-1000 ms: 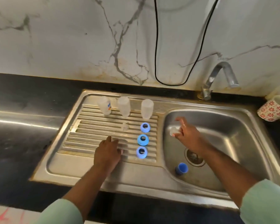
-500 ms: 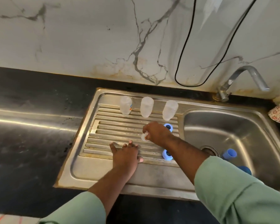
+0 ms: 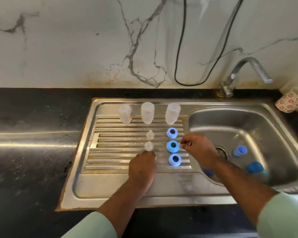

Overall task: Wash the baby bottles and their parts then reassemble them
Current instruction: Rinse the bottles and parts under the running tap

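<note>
Two clear nipples (image 3: 149,141) sat upright on the drainboard (image 3: 110,152), one behind the other, just ahead of my left hand (image 3: 142,166); its grip I couldn't tell. Right hand (image 3: 197,148) curled, empty as far as I saw, beside the middle blue ring (image 3: 172,146). Three bottles (image 3: 147,112) stood behind, blue caps (image 3: 239,150) in the basin.
</note>
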A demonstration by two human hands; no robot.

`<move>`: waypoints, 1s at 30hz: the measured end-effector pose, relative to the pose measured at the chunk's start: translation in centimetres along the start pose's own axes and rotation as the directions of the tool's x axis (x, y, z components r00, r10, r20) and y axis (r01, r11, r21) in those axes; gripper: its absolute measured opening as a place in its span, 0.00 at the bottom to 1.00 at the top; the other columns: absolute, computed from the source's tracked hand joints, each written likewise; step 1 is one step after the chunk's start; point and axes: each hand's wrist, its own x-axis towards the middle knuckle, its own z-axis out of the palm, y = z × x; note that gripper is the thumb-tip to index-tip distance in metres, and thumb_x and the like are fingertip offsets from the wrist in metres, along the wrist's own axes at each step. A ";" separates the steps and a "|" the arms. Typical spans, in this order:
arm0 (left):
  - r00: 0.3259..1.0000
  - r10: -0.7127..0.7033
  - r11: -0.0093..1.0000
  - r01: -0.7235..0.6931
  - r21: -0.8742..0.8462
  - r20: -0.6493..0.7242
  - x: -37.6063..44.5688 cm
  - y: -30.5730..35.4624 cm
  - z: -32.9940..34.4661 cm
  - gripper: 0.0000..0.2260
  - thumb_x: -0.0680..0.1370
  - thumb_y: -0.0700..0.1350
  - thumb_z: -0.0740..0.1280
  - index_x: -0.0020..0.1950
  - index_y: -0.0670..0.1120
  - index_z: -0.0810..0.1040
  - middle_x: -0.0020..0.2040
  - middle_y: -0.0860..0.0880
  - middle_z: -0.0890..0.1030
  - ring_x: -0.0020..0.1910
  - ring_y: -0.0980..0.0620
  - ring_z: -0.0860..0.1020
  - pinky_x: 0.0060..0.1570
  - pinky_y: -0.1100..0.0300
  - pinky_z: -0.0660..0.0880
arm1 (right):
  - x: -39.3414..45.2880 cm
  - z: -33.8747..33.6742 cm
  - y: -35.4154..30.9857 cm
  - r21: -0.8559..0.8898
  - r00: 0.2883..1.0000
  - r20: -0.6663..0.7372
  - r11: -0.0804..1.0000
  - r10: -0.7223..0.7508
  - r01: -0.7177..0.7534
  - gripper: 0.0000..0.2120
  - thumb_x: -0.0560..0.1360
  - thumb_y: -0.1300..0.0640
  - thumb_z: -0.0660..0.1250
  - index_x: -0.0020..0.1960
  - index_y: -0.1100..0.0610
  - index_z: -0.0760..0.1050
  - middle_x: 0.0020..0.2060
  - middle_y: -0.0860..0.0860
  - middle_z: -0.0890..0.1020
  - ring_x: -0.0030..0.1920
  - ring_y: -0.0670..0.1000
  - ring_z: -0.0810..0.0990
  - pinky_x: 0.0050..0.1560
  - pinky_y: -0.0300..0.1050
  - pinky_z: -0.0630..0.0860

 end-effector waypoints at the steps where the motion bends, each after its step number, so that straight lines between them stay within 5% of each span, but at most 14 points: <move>1: 0.998 0.041 0.999 -0.042 -0.029 -0.037 0.2 1.8 -0.2 0.11 0.84 0.47 0.57 0.59 0.49 0.77 0.56 0.50 0.81 0.56 0.49 0.79 0.51 0.57 0.72 | -0.7 -1.3 2.0 0.005 0.999 -0.028 0.999 0.035 -0.035 0.03 0.72 0.56 0.71 0.45 0.50 0.83 0.43 0.46 0.83 0.45 0.48 0.80 0.48 0.43 0.76; 7: 0.963 0.240 0.968 -0.247 -0.043 -0.124 3.2 13.1 -0.2 0.12 0.84 0.49 0.56 0.56 0.47 0.78 0.53 0.46 0.81 0.53 0.43 0.79 0.43 0.55 0.66 | -1.0 -6.1 13.3 0.082 0.986 -0.032 0.983 0.167 -0.163 0.08 0.70 0.64 0.73 0.40 0.51 0.81 0.35 0.46 0.80 0.37 0.46 0.77 0.40 0.35 0.71; 10: 0.965 0.254 0.966 -0.256 -0.031 -0.060 5.8 17.7 1.7 0.11 0.83 0.48 0.58 0.62 0.48 0.75 0.57 0.46 0.80 0.56 0.43 0.78 0.48 0.53 0.70 | 1.2 -6.8 18.7 0.046 0.986 0.049 0.985 0.162 -0.164 0.06 0.70 0.66 0.72 0.42 0.57 0.83 0.37 0.49 0.80 0.38 0.48 0.77 0.33 0.27 0.67; 14: 0.984 0.164 0.986 -0.163 -0.027 0.070 9.0 22.8 5.5 0.13 0.82 0.48 0.61 0.67 0.48 0.73 0.60 0.45 0.79 0.58 0.43 0.78 0.53 0.51 0.74 | 4.6 -5.8 25.2 0.027 0.968 0.171 0.982 0.181 -0.188 0.14 0.69 0.68 0.69 0.37 0.48 0.78 0.38 0.51 0.81 0.43 0.54 0.82 0.42 0.41 0.76; 18: 0.981 0.046 0.999 -0.045 -0.008 0.191 12.6 25.7 9.7 0.12 0.81 0.47 0.62 0.64 0.47 0.74 0.57 0.45 0.79 0.57 0.42 0.78 0.53 0.50 0.76 | 7.7 -2.9 29.4 -0.029 0.938 0.307 0.987 0.162 -0.161 0.12 0.72 0.61 0.66 0.49 0.47 0.81 0.52 0.53 0.83 0.55 0.54 0.81 0.56 0.43 0.75; 21: 0.968 -0.049 0.999 0.046 0.017 0.248 14.5 26.1 12.2 0.13 0.81 0.46 0.62 0.65 0.49 0.75 0.59 0.46 0.79 0.59 0.43 0.78 0.55 0.50 0.75 | 9.1 -0.3 30.6 -0.080 0.902 0.419 0.994 0.105 -0.079 0.14 0.77 0.60 0.64 0.60 0.52 0.80 0.58 0.53 0.81 0.60 0.53 0.79 0.57 0.40 0.71; 26: 0.937 -0.144 0.989 0.126 0.078 0.317 16.8 26.2 15.2 0.13 0.80 0.43 0.61 0.64 0.49 0.75 0.59 0.46 0.80 0.57 0.43 0.78 0.54 0.51 0.74 | 10.4 4.3 32.9 -0.173 0.892 0.452 0.981 0.001 0.087 0.11 0.78 0.58 0.62 0.56 0.56 0.81 0.55 0.52 0.83 0.52 0.51 0.80 0.50 0.38 0.72; 30: 0.919 -0.197 0.980 0.183 0.074 0.340 18.0 26.7 16.0 0.14 0.79 0.40 0.60 0.63 0.49 0.75 0.59 0.47 0.80 0.57 0.43 0.78 0.54 0.51 0.74 | 11.3 6.0 33.5 -0.072 0.853 0.518 0.997 0.068 -0.037 0.11 0.79 0.60 0.62 0.58 0.59 0.79 0.57 0.56 0.81 0.57 0.55 0.79 0.60 0.45 0.73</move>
